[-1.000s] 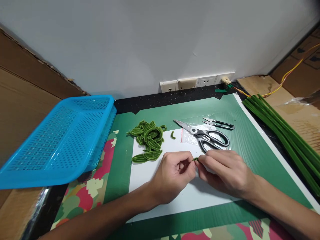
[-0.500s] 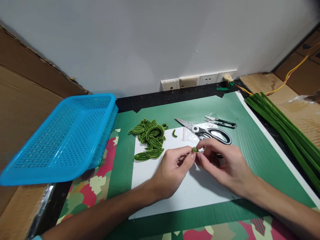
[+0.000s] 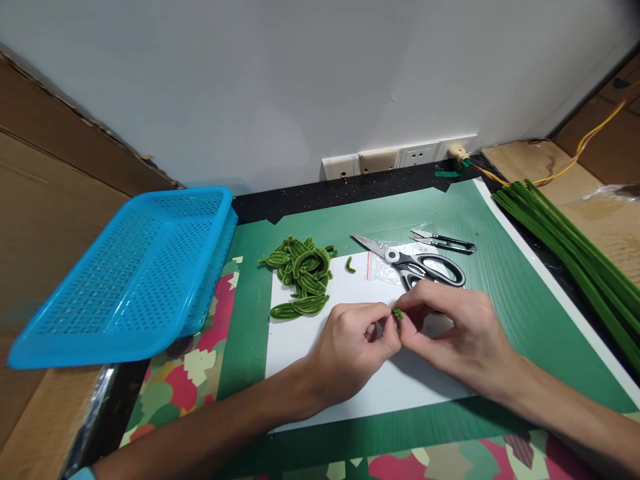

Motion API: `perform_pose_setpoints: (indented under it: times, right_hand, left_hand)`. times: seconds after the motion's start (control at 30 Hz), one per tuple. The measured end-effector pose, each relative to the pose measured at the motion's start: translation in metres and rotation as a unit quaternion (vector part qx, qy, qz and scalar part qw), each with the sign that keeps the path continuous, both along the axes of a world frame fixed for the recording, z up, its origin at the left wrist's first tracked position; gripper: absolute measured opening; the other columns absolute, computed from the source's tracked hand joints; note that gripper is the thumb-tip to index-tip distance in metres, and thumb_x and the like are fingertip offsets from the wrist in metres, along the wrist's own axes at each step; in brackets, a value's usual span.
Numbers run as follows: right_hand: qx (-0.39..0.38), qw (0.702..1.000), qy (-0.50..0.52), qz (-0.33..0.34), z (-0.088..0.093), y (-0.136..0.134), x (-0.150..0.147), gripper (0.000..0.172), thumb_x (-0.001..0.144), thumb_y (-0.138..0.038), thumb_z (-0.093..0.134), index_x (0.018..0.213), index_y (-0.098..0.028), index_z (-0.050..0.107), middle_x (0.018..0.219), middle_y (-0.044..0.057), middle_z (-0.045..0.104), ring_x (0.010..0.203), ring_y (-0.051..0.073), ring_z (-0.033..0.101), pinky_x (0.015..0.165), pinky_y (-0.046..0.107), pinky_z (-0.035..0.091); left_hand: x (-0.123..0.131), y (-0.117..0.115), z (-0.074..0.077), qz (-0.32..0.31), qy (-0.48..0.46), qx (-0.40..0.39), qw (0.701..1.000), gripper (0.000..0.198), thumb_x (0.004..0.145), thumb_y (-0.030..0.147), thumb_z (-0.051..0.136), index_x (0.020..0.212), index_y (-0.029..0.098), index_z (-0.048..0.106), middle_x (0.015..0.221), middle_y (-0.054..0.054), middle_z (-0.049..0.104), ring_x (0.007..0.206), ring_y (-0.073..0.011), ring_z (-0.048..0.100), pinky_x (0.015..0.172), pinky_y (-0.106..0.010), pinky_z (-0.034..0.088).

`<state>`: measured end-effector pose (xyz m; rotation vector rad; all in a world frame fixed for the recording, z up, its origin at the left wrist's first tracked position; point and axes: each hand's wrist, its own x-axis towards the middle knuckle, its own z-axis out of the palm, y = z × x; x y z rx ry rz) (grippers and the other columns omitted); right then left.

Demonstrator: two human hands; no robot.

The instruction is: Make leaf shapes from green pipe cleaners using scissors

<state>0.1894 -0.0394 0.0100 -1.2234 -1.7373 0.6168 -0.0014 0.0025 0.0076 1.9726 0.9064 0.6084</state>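
Between my fingertips is a small piece of fuzzy green pipe cleaner [image 3: 397,313], mostly covered by the fingers. My left hand [image 3: 357,343] pinches it from the left, thumb against forefinger. My right hand [image 3: 457,330] pinches it from the right, so the two hands almost touch. Both are above a white paper sheet [image 3: 350,400]. Left of them lies a pile of leaf shapes bent from green pipe cleaner [image 3: 305,267]. One short curved pipe cleaner piece [image 3: 350,265] lies apart from the pile. Beyond my right hand rest scissors [image 3: 410,261], their lower handle partly hidden.
Thread snips [image 3: 444,241] lie behind the scissors, near a clear plastic bag [image 3: 383,270]. A blue basket [image 3: 120,347] stands at the left. Long green pipe cleaners [image 3: 565,247] lie at the right edge. Sockets with a plug [image 3: 459,153] and a cardboard wall [image 3: 60,200] border the table.
Both hands have shifted slightly right and nearer to me with the green piece. The fingers have curled closer around it, and the piece is turned. The objects on the table keep their places.
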Motion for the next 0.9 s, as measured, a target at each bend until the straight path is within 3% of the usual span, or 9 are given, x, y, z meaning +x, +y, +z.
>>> perform_pose_setpoints:
  times: [0.23, 0.4, 0.53, 0.77, 0.9]
  right_hand:
    - [0.032, 0.999, 0.007, -0.010, -0.003, -0.001, -0.001, 0.016, 0.088, -0.004, 0.065, 0.090, -0.020, 0.066, 0.074, -0.003, 0.067, 0.062, 0.011, 0.061, 0.057, 0.025, 0.049]
    - [0.028, 0.999, 0.020, 0.012, 0.000, 0.003, 0.004, 0.017, 0.097, -0.009, 0.066, 0.109, -0.019, 0.072, 0.097, 0.006, 0.074, 0.084, 0.017, 0.069, 0.070, 0.030, 0.057]
    - [0.088, 0.996, -0.018, 0.006, 0.003, 0.005, 0.012, 0.034, 0.094, -0.009, 0.074, 0.127, -0.018, 0.071, 0.110, 0.011, 0.074, 0.094, 0.021, 0.070, 0.075, 0.035, 0.060]
    - [0.256, 0.947, -0.183, 0.058, -0.002, 0.001, 0.022, 0.025, 0.095, -0.005, 0.068, 0.116, -0.017, 0.075, 0.100, 0.012, 0.079, 0.089, 0.026, 0.076, 0.072, 0.038, 0.063]
    - [0.292, 0.926, -0.233, 0.054, 0.000, 0.001, 0.025, 0.020, 0.099, -0.010, 0.062, 0.113, -0.017, 0.075, 0.102, 0.014, 0.082, 0.092, 0.030, 0.078, 0.073, 0.041, 0.065]
  left_hand:
    - [0.000, 0.001, 0.004, -0.003, -0.008, -0.039, 0.999, 0.032, 0.093, 0.016, 0.057, 0.065, 0.019, 0.041, 0.059, 0.008, 0.033, 0.056, -0.0090, 0.028, 0.055, -0.026, 0.025]
    - [-0.002, 0.005, -0.001, 0.028, -0.029, -0.113, 0.993, 0.033, 0.101, 0.027, 0.054, 0.069, 0.020, 0.046, 0.062, 0.006, 0.037, 0.059, -0.0108, 0.033, 0.056, -0.027, 0.027]
    - [-0.002, 0.006, -0.001, 0.051, -0.050, -0.159, 0.985, 0.036, 0.103, 0.031, 0.051, 0.070, 0.020, 0.046, 0.059, 0.007, 0.034, 0.056, -0.0105, 0.032, 0.053, -0.027, 0.024]
    - [-0.002, 0.000, 0.005, 0.013, -0.018, 0.004, 1.000, 0.025, 0.092, 0.013, 0.055, 0.069, 0.019, 0.049, 0.063, 0.005, 0.042, 0.059, -0.0093, 0.037, 0.057, -0.025, 0.031]
    - [-0.002, -0.002, 0.002, 0.007, -0.028, 0.047, 0.998, 0.024, 0.093, 0.011, 0.058, 0.070, 0.018, 0.053, 0.063, 0.005, 0.043, 0.057, -0.0083, 0.037, 0.055, -0.023, 0.032]
